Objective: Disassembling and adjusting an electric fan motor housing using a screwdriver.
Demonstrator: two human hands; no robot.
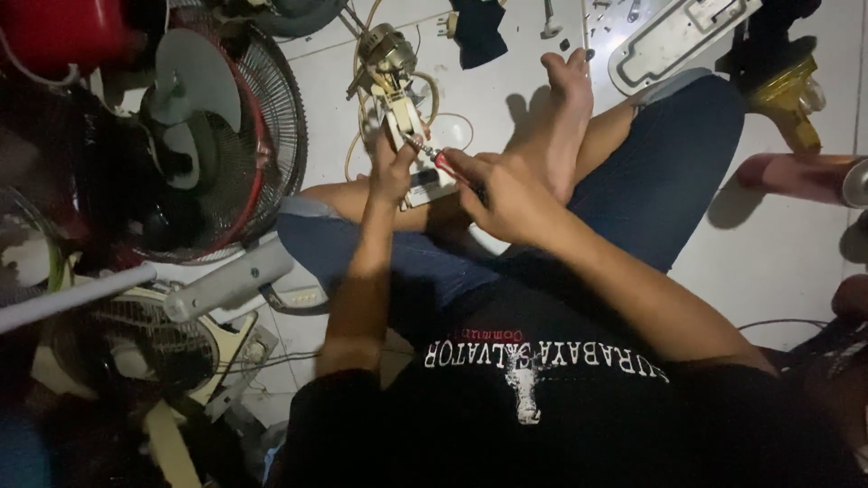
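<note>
Screwdriver work on a fan motor part, done cross-legged on the floor.

The left hand clamps around the cream switch housing of a fan motor assembly, holding it over the knees. The right hand is closed on a red-handled screwdriver, its tip touching the housing just beside the left fingers. A red-rimmed fan grille stands to the left; a white oblong plastic cover lies beyond the foot.

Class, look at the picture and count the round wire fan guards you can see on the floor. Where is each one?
2. One red-rimmed wire fan guard stands at upper left beside the person's knee; one cream-rimmed wire fan guard lies at lower left. Dark clutter there may hide more.
</note>
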